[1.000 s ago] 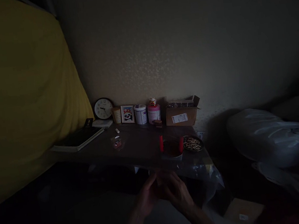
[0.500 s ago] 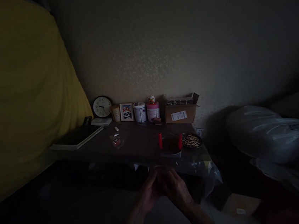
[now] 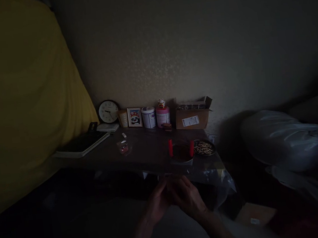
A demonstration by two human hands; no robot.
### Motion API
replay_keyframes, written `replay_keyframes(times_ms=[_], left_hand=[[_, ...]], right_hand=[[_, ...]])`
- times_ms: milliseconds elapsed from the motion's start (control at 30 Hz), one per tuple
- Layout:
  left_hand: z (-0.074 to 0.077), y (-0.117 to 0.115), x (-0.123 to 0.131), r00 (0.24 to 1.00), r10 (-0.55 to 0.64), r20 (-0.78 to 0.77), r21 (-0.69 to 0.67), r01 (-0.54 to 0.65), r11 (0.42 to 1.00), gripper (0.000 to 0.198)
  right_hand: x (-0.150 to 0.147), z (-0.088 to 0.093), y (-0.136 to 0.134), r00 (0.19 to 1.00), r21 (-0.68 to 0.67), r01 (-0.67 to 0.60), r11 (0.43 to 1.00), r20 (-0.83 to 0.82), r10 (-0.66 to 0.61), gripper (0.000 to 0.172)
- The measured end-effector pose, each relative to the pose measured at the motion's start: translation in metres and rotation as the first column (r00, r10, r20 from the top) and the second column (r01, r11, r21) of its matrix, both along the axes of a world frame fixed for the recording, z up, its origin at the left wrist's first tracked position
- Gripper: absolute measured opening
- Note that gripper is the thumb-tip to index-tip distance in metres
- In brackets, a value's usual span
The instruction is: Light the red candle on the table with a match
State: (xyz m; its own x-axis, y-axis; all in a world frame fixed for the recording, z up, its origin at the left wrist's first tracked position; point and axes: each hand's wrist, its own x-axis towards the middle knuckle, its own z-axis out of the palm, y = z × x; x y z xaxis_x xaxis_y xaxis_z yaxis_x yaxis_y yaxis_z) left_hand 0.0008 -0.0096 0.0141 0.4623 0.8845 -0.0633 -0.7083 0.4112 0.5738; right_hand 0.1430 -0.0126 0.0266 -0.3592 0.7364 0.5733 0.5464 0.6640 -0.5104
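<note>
My left hand and my right hand meet at the near edge of the low table. Their fingers curl inward around something small that the gloom and the fingers hide. Just beyond them, two red candles stand upright at either side of a dark, shallow round dish. Beside it on the right is a dark plate with a heap of pale sticks that look like matches.
Along the wall stand a round clock, a panda picture, a white tub, a pink-lidded tub and a cardboard box. At left lies a dark flat case; at right, a full plastic bag.
Both hands stay together at the table edge, with the right fingers shifted slightly. The view has tipped a little; the things on the table have not moved.
</note>
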Motion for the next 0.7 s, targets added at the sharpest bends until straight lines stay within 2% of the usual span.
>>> replay_keyframes(times_ms=[67,133,267,367,500,567,700], left_hand=[[0.000,0.000,-0.002,1.000,-0.022,0.003,-0.019,0.022,1.000,0.033],[-0.003,0.001,-0.003,1.000,-0.023,-0.014,-0.054,0.022,0.998,0.031],[-0.012,0.002,-0.004,0.997,-0.043,-0.062,-0.132,0.035,0.991,0.027],[-0.017,0.003,-0.003,0.991,-0.075,-0.107,-0.142,0.059,0.988,0.028],[-0.017,0.001,-0.002,0.982,-0.085,-0.170,-0.185,0.053,0.981,0.025],[-0.017,0.001,-0.001,0.973,-0.093,-0.211,-0.203,0.049,0.978,0.024],[-0.024,0.002,0.001,0.957,-0.071,-0.282,-0.132,0.035,0.991,0.023]], right_hand=[[0.006,0.006,0.001,0.998,-0.048,-0.048,0.998,-0.040,0.046,0.021],[0.013,0.010,0.005,0.995,-0.096,-0.032,0.995,-0.098,0.022,0.015],[0.023,0.010,0.012,0.993,-0.142,0.023,0.990,-0.112,-0.039,0.017],[0.026,0.009,0.012,0.999,-0.143,0.015,0.990,-0.029,-0.019,0.021],[0.026,0.008,0.010,0.987,-0.071,-0.062,0.996,0.142,0.072,0.027],[0.027,0.005,0.010,0.974,-0.051,-0.057,0.997,0.217,0.067,0.027],[0.029,-0.001,0.012,0.943,-0.066,-0.010,0.998,0.333,0.031,0.026]])
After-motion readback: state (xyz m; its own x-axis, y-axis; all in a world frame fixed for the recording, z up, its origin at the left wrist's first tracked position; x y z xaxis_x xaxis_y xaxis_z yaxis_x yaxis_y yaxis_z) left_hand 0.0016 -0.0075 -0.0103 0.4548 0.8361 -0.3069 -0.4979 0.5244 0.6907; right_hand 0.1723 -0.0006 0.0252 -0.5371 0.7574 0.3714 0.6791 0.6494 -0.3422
